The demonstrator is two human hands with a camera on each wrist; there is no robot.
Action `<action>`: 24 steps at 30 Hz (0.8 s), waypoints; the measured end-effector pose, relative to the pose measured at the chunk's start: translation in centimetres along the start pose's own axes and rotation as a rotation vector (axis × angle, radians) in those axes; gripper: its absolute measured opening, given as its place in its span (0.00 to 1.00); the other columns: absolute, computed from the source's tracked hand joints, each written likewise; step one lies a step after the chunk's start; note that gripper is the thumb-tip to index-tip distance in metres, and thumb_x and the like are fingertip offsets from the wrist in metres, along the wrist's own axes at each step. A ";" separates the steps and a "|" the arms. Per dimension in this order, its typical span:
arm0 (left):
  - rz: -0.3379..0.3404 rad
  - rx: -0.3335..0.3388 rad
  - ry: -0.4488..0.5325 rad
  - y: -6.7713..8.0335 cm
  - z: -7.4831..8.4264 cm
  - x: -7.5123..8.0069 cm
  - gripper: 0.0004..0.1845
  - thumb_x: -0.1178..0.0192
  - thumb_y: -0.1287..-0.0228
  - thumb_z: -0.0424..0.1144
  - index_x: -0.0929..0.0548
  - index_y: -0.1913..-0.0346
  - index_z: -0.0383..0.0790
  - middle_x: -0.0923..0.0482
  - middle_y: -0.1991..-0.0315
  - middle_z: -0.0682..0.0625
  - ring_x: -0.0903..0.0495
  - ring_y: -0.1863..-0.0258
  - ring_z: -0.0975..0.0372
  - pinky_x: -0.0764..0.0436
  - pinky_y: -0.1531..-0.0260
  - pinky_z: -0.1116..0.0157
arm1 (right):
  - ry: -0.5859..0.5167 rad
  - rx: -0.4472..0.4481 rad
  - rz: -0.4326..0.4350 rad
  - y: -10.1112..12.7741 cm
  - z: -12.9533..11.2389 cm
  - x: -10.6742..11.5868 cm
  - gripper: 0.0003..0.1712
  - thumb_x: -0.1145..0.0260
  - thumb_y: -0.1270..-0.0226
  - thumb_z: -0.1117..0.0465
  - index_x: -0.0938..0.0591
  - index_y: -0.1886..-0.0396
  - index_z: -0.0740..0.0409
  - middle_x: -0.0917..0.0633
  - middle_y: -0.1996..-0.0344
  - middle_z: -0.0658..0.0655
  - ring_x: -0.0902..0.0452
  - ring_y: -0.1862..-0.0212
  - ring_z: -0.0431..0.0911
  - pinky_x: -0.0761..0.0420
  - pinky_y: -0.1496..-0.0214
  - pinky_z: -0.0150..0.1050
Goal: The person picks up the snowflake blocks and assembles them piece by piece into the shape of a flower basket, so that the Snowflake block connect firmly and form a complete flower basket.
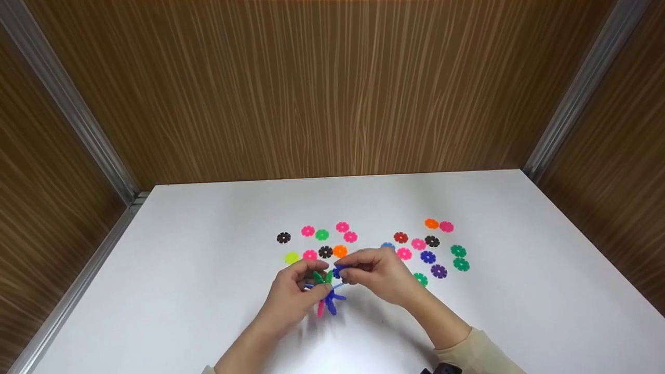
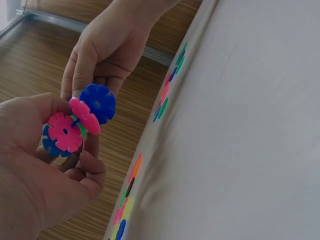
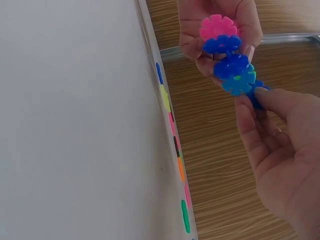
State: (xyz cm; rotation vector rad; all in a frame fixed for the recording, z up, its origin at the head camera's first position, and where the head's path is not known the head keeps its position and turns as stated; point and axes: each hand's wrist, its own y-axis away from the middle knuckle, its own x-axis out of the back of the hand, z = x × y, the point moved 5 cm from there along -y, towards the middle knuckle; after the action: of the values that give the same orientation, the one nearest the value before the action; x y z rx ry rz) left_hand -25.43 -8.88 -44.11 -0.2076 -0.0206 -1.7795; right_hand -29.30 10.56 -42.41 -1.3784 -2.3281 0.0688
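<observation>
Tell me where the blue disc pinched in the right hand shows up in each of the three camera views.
Head view: blue disc at centre, between the two hands, pinched by the right hand.
Left wrist view: blue disc upper left, under that hand's fingers.
Right wrist view: mostly hidden, a blue edge behind the thumb, right of centre.
Shared landmark: the cluster of joined discs held by the left hand.

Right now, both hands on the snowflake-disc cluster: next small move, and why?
Probably press the blue disc a little further onto the cluster. The right hand pinches that disc at the cluster's edge, the left hand grips the joined pink, green and blue discs, and the two already touch. Whether the slots are lined up cannot be told.
</observation>
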 end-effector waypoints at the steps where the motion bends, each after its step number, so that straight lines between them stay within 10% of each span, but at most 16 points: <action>1: -0.009 0.004 -0.009 0.0 0.0 0.0 0.19 0.30 0.33 0.32 0.17 0.40 0.34 0.16 0.52 0.45 0.18 0.53 0.55 0.16 0.53 0.69 | 0.002 0.002 -0.009 0.0 0.0 -0.1 0.11 0.30 0.26 0.68 0.09 0.48 0.61 0.08 0.58 0.56 0.10 0.58 0.50 0.11 0.51 0.39; 14: -0.056 0.036 -0.099 0.0 0.1 0.0 0.14 0.26 0.37 0.34 0.10 0.48 0.38 0.13 0.60 0.50 0.20 0.62 0.58 0.19 0.61 0.70 | 0.063 0.074 -0.043 0.2 -0.8 -0.1 0.09 0.26 0.30 0.69 0.07 0.52 0.62 0.07 0.60 0.53 0.09 0.59 0.49 0.10 0.54 0.40; 24: -0.048 0.096 -0.098 0.0 0.0 0.2 0.16 0.25 0.37 0.37 0.10 0.46 0.40 0.12 0.54 0.50 0.18 0.54 0.57 0.16 0.48 0.61 | 0.056 0.050 -0.107 0.1 -0.6 1.1 0.16 0.28 0.26 0.64 0.11 0.41 0.59 0.08 0.52 0.54 0.10 0.52 0.50 0.11 0.49 0.44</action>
State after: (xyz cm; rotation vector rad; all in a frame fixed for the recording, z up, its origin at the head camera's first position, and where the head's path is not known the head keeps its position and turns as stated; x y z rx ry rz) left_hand -25.49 -9.10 -44.05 -0.2264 -0.1822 -1.8103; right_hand -29.44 11.44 -41.53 -1.2142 -2.3331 0.0555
